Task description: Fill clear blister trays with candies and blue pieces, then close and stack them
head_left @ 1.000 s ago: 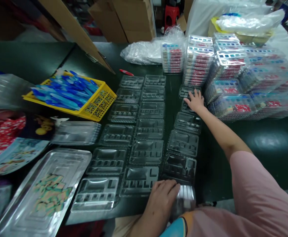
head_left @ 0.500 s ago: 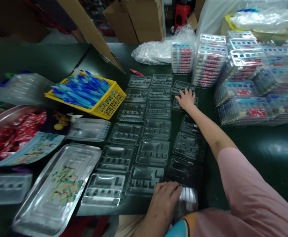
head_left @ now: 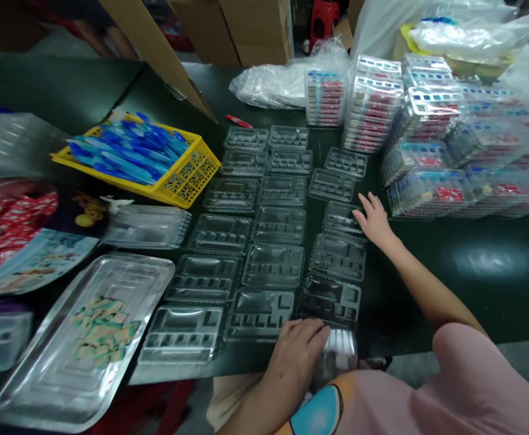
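Clear plastic blister trays lie in three columns on the dark green table. My right hand (head_left: pixel 373 219) is open with fingers spread, at the right edge of a clear blister tray (head_left: pixel 342 219) in the right column; its fingertips seem to touch the rim. Near the front edge, my left hand (head_left: pixel 297 353) has its fingers together and bent over a stack of clear blister trays (head_left: pixel 337 356) against the body. The undersides of those fingers are hidden. Just beyond the stack lies another blister tray (head_left: pixel 332 299).
A yellow basket (head_left: pixel 191 175) holds blue pens. A metal tray (head_left: pixel 42 374) with small greenish pieces stands front left, near a bowl of red patterned items (head_left: pixel 19 226). Filled clear packs (head_left: pixel 373 115) are piled at the back right. A cardboard panel (head_left: pixel 164 60) leans behind.
My right hand has come back toward me and to the right, leaving the two far trays of the right column uncovered. My left hand stays at the stack. The view has shifted slightly.
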